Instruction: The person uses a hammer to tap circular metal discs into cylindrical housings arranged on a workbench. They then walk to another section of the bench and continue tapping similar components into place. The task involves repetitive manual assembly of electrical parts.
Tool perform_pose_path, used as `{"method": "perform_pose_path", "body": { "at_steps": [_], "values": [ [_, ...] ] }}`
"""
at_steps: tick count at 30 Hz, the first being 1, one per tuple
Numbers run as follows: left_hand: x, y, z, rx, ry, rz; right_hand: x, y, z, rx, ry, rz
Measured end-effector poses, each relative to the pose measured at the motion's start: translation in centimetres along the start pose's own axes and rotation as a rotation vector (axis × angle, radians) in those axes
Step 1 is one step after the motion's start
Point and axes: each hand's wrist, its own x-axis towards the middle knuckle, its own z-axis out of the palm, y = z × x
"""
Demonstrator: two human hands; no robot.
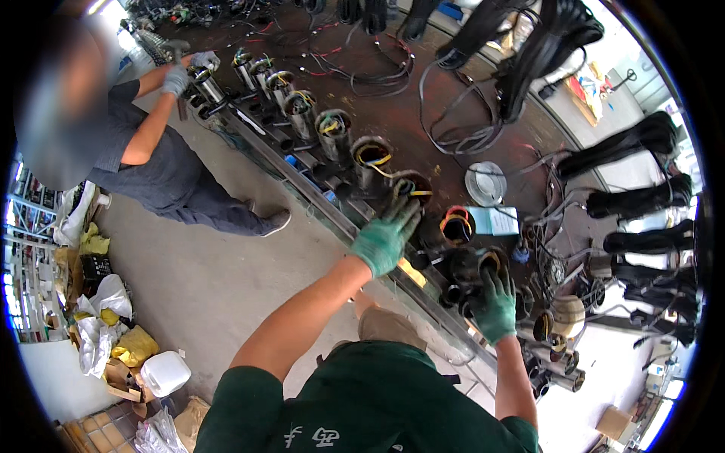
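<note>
My left hand [389, 238], in a green glove, reaches to a dark metal cylinder [424, 185] with yellow wire at its mouth. Its fingers are stretched out and lie against the cylinder's near side. My right hand [495, 308], gloved the same way, has its fingers over the rim of another dark cylinder [470, 264]; its thumb is hard to make out. Between the two hands stands a cylinder with red and yellow wires [457, 226] around its opening. Farther left, more shiny cylinders with wires inside, such as one [332, 134], stand in a row along the bench edge.
Black cable bundles [529, 57] lie at the bench's far side, with others at the right. A clear spool [485, 183] rests by a pale blue card [495, 221]. At far left, a co-worker's gloved hands [177, 79] hold a hammer by a cylinder. Bags and a white jug [165, 374] sit on the floor.
</note>
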Motion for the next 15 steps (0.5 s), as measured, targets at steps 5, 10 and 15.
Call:
{"method": "perform_pose_path", "body": {
  "at_steps": [5, 10, 15],
  "values": [
    [-0.3, -1.6, -0.7, 0.004, -0.127, 0.049, 12.7, -8.3, -4.0, 0.287, 0.294, -0.019],
    [0.6, -3.0, -1.6, -0.180, -0.485, 0.061, 31.0, -19.4, 0.6, 0.236, -0.021, -0.444],
    [-0.1, -4.5, -0.7, -0.244, -0.283, 0.170, 37.5, -23.0, 7.0, -0.112, -0.279, -0.510]
  ]
}}
